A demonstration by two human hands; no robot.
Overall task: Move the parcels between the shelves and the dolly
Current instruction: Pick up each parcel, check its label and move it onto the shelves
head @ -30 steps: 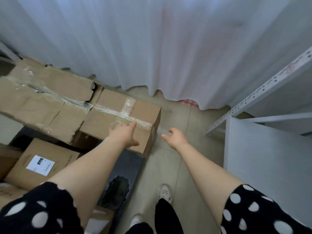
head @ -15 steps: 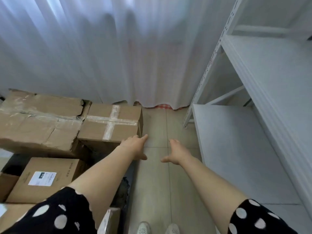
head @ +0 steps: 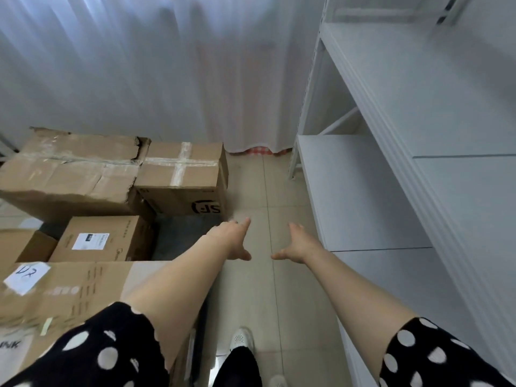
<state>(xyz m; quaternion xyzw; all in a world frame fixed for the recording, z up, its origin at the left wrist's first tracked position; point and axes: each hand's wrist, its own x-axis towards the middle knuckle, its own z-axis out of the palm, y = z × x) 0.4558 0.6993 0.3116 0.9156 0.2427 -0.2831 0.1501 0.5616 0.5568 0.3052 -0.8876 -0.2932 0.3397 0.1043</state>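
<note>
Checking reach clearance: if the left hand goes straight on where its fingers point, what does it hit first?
Probably nothing near: the left hand points just right of the tape-crossed brown cardboard box, over beige floor tiles, toward the white curtain. Depth is unclear.

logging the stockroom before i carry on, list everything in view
crumpled parcel: one, brown, far left
cross-taped parcel: one, brown, right of it, black logo
labelled parcel: one, brown, white label, left middle
cut-off parcel: one, brown, left edge
noted parcel: one, brown, handwritten note, nearest left
dolly: one, dark grey, showing between parcels
shelving: one unit, white, right
curtain: one, white, back
checked cloth: one, red-white, under curtain hem
floor tiles: many, beige, centre
shoes: two, white, bottom centre
left hand: one, bare, open over dolly edge
right hand: one, bare, open over floor
</note>
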